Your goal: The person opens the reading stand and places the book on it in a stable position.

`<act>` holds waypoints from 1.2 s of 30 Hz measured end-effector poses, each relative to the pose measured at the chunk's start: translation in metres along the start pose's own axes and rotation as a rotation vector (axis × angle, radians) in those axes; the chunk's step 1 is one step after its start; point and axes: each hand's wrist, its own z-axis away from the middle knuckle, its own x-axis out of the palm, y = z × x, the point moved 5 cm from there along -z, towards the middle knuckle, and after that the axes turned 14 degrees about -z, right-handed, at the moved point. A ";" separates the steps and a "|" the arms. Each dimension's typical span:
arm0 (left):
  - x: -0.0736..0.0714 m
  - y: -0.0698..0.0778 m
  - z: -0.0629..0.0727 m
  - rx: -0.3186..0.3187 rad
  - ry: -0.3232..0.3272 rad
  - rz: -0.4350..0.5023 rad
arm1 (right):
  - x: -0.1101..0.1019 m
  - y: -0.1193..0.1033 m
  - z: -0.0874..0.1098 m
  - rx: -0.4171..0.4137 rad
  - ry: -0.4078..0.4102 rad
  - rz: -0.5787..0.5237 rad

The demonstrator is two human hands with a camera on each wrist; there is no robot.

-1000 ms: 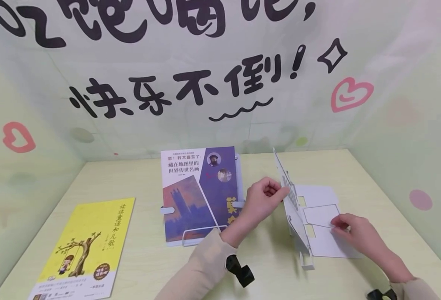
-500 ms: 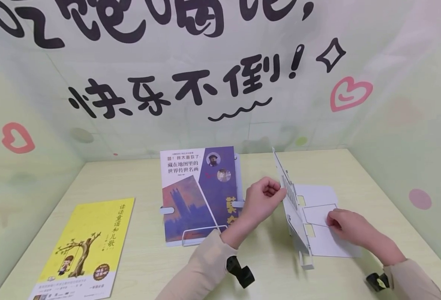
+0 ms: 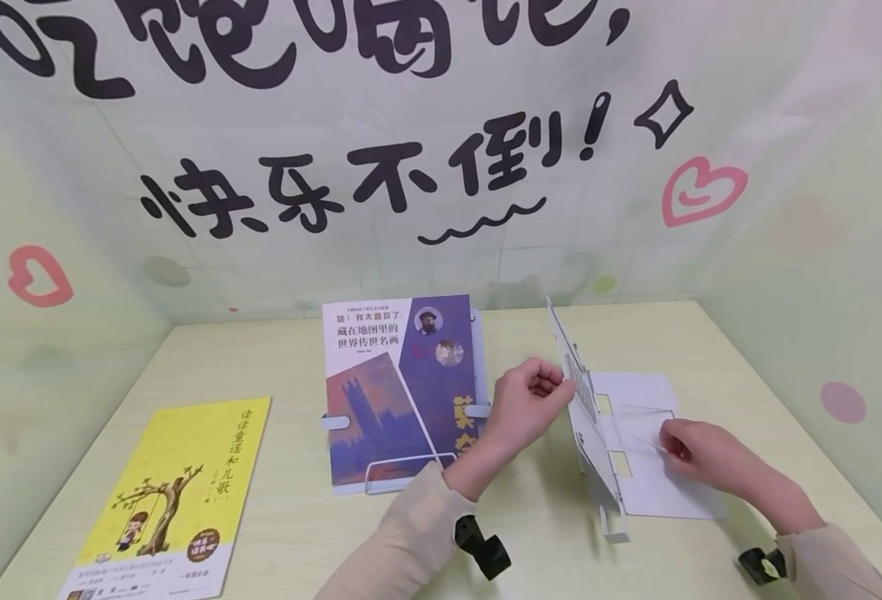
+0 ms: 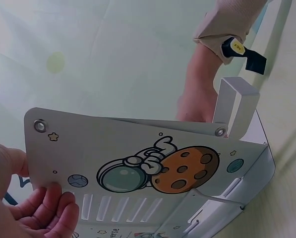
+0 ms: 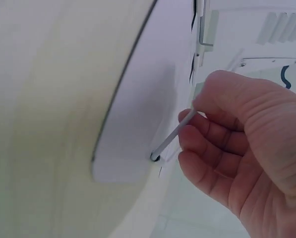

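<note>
A white metal book stand (image 3: 588, 425) stands side-on at the right, its panel upright and its base plate (image 3: 658, 492) on the table. My left hand (image 3: 528, 404) grips the panel's edge between thumb and fingers. The left wrist view shows a cartoon astronaut (image 4: 133, 168) and several slots on the panel's face. Behind it, my right hand (image 3: 707, 454) pinches the wire support bar (image 5: 173, 136) between thumb and curled fingers. That bar slants up from a small hole in the base plate, in the right wrist view.
A purple and white book (image 3: 388, 400) leans on a second stand (image 3: 480, 358), left of my left hand. The yellow book (image 3: 178, 483) lies flat at the table's left. Patterned walls (image 3: 801, 333) enclose the table's back and sides.
My right hand has shifted slightly left and closed its fingers on the wire bar, which looks blurred now. The left hand and the panel stay in place.
</note>
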 end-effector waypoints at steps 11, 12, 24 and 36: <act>0.001 -0.001 -0.001 -0.028 0.000 0.006 | -0.010 0.007 0.019 -0.043 0.234 -0.103; 0.001 0.000 0.000 -0.025 0.002 0.008 | -0.010 0.008 0.021 -0.045 0.252 -0.121; 0.004 0.005 -0.003 -0.016 0.002 -0.013 | -0.014 0.013 0.036 -0.063 0.369 -0.289; 0.032 0.032 -0.013 -0.018 -0.025 -0.025 | -0.014 0.017 0.040 -0.030 0.368 -0.328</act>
